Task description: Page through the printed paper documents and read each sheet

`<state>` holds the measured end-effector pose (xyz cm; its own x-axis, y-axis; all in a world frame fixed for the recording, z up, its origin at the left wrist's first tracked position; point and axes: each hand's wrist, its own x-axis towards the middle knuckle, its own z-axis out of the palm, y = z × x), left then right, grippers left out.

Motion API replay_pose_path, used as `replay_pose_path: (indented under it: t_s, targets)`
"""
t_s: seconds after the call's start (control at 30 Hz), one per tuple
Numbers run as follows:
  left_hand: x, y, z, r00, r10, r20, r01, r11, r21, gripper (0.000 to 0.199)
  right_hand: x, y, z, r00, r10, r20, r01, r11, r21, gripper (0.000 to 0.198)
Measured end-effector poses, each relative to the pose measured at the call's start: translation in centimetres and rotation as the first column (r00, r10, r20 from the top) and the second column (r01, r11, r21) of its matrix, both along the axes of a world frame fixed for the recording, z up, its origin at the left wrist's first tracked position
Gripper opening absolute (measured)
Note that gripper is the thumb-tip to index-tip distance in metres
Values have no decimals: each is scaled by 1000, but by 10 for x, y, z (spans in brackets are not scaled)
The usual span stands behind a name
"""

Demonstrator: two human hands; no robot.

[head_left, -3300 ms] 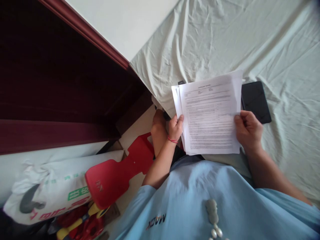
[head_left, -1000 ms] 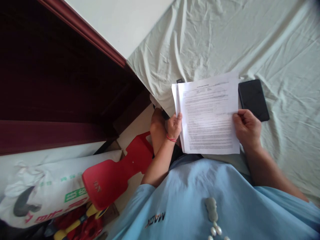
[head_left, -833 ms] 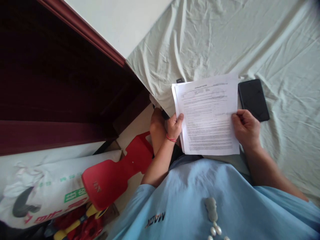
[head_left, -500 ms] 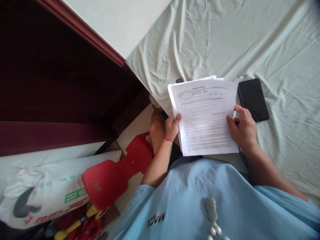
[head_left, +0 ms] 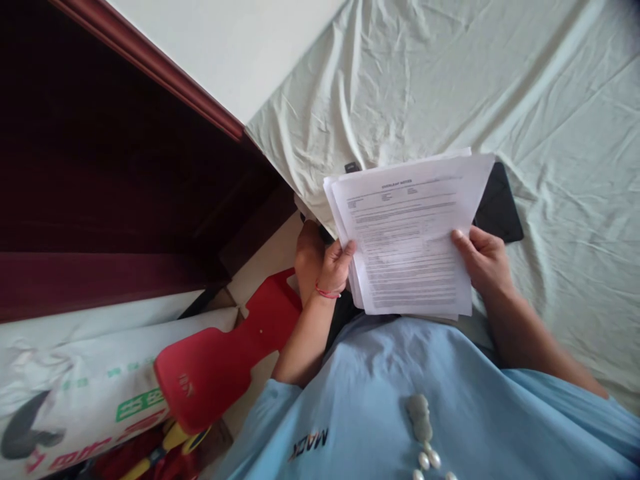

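Printed papers [head_left: 405, 243] in a loose stack are held over my lap, the top sheet covered in small text with a heading. My left hand [head_left: 336, 268] grips the stack's left edge, thumb on top and fingers hidden underneath. On the right edge, my right hand [head_left: 484, 259] pinches the paper, thumb on the front and the other fingers behind. A black flat device like a phone or tablet [head_left: 500, 203] lies on the sheet just beyond my right hand, partly covered by the papers.
A pale bedsheet [head_left: 560, 133] spreads ahead and right. A small black object [head_left: 352, 167] lies behind the papers. At left are a dark red wooden cabinet [head_left: 100, 280], a red plastic chair-like piece [head_left: 215, 367] and a white printed sack [head_left: 100, 373].
My right hand has closed on the papers' right edge, its index finger now behind them. The stack has tilted and fanned slightly, now covering part of the black device.
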<state>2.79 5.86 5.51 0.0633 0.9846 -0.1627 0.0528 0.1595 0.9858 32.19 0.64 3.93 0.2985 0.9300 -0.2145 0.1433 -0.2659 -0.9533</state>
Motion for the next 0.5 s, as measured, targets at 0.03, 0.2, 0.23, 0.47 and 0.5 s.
replay_pose_path:
  t_s: [0.03,0.2,0.23,0.47,0.5]
  targets:
    - [3,-3,1,999,5,40,-5,1000,-14,52,-1,-1,1,992,-8,-123,3,999,-37,55]
    - [21,-15,-13,947,-79,312,126,983,-134,74,-7,-3,5,933,-74,-352,6,982,-190,67]
    - [23,-16,-15,936,-96,338,154,976,-150,78,-7,-2,7,925,-67,-375,-12,979,-204,66]
    - [21,-10,-1,940,67,333,27,962,-270,68,-9,-2,17,819,-78,-568,-100,956,-275,58]
    - [19,-8,1,945,90,316,-3,965,-264,66,-10,-3,16,814,-61,-578,-123,954,-275,55]
